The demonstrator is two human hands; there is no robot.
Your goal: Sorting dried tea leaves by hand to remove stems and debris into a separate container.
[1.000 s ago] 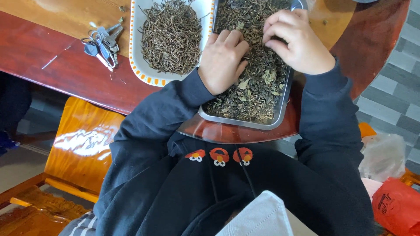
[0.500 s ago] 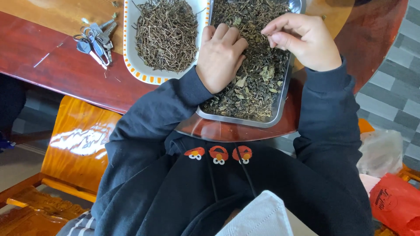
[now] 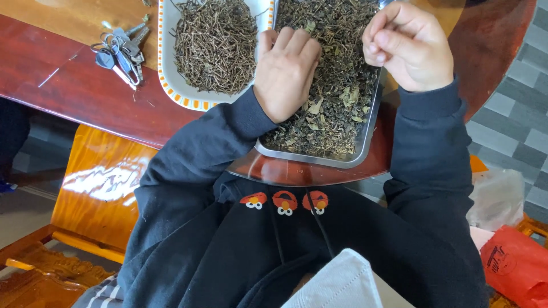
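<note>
A dark red, glossy round table (image 3: 74,97) fills the top of the view, its curved edge running just under the person's chest, with an orange wooden chair (image 3: 97,182) to the left below it and grey tiled floor (image 3: 514,114) off to the right. On the table a steel tray (image 3: 342,158) holds a deep layer of dried leaves (image 3: 337,108) mixed with stems; its near rim sits almost at the table's edge. Touching its left side is a white dish (image 3: 171,85) with an orange-dotted rim, heaped with bare dried stems (image 3: 214,45). Judging by the two piles, a good share of stems is already set apart, yet the tray looks far from sorted. The left hand (image 3: 285,71) lies flat and loose on the leaves, fingers spread, gripping nothing. The right hand (image 3: 408,48) hovers over the tray's right part, fingers pinched together; whether a stem sits between them cannot be told. A bunch of keys (image 3: 120,51) rests well left of the dish, leaving bare tabletop there.
</note>
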